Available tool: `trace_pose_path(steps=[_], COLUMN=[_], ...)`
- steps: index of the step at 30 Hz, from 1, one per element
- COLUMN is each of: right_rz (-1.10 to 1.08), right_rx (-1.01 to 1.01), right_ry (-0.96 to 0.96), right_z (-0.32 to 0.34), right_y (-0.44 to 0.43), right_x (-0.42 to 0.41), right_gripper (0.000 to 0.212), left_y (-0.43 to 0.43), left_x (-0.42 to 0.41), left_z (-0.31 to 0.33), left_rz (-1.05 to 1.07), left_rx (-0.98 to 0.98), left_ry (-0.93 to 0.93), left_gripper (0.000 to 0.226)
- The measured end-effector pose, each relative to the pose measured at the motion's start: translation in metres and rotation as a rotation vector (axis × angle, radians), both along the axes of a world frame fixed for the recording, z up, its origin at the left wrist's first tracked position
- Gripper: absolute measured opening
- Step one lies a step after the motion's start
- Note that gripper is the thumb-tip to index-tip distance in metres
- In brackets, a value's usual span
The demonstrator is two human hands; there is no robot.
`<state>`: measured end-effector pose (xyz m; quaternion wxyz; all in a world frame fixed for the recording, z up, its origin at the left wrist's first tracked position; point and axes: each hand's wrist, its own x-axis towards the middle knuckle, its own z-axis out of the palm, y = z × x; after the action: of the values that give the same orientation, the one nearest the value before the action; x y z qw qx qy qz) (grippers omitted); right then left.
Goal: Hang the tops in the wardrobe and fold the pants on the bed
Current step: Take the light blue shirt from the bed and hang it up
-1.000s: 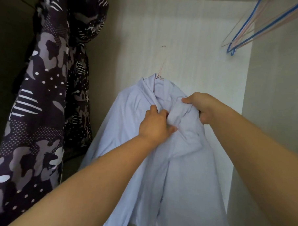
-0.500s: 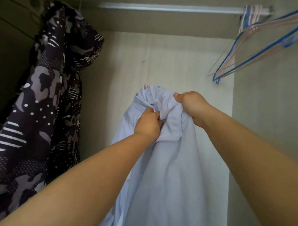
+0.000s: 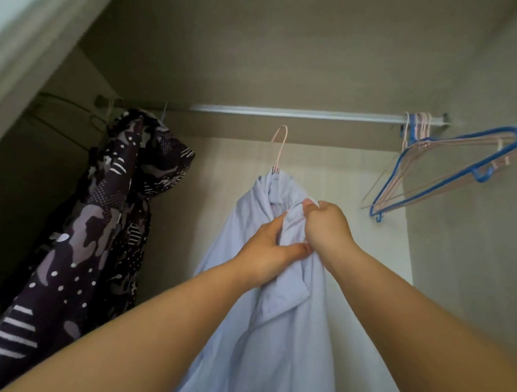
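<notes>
A pale blue top point(image 3: 278, 330) drapes over a thin pink hanger point(image 3: 280, 149) inside the wardrobe. The hanger's hook points up just below the silver rail point(image 3: 299, 113) and is not touching it. My left hand point(image 3: 266, 255) grips the fabric at the collar front. My right hand point(image 3: 327, 228) pinches bunched fabric just right of it, near the shoulder. Both arms reach up from the bottom of the view. No pants or bed are in view.
A dark camouflage-patterned hooded jacket point(image 3: 102, 218) hangs at the rail's left end. Several empty blue and pink hangers point(image 3: 448, 171) hang at the right end. The wardrobe's right wall point(image 3: 472, 234) stands close beside the top.
The view has tilted upward, bringing the rail into sight. Both hands have lifted the top and hanger toward the rail, and the hands have drawn closer together.
</notes>
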<state>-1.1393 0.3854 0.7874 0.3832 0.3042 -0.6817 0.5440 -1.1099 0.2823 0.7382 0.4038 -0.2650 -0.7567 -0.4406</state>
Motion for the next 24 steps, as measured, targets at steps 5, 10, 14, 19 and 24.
trace_pose_path(steps=[5, 10, 14, 19, 24], right_rz=[-0.069, -0.116, -0.154, -0.217, -0.233], right_rx=[-0.024, -0.037, -0.038, -0.011, 0.014], right_ry=[0.093, 0.141, 0.111, 0.110, 0.071], right_z=[0.021, 0.037, 0.052, 0.070, 0.086], right_y=[-0.011, -0.022, -0.027, -0.035, -0.045], right_x=[0.014, 0.024, 0.029, 0.034, 0.037], right_gripper=[0.036, 0.036, 0.038, 0.038, 0.038], left_y=[-0.001, -0.005, -0.011, -0.027, -0.038], left_x=[0.011, 0.023, 0.028, 0.026, 0.033], left_z=[0.025, 0.047, 0.067, 0.085, 0.097], left_rz=[0.109, 0.231, 0.335, 0.378, 0.365], left_rx=[-0.025, -0.078, -0.067, -0.034, -0.073], left_ry=[0.037, 0.100, 0.177, 0.197, 0.147], left_gripper=[0.068, 0.044, 0.023, 0.032, 0.046])
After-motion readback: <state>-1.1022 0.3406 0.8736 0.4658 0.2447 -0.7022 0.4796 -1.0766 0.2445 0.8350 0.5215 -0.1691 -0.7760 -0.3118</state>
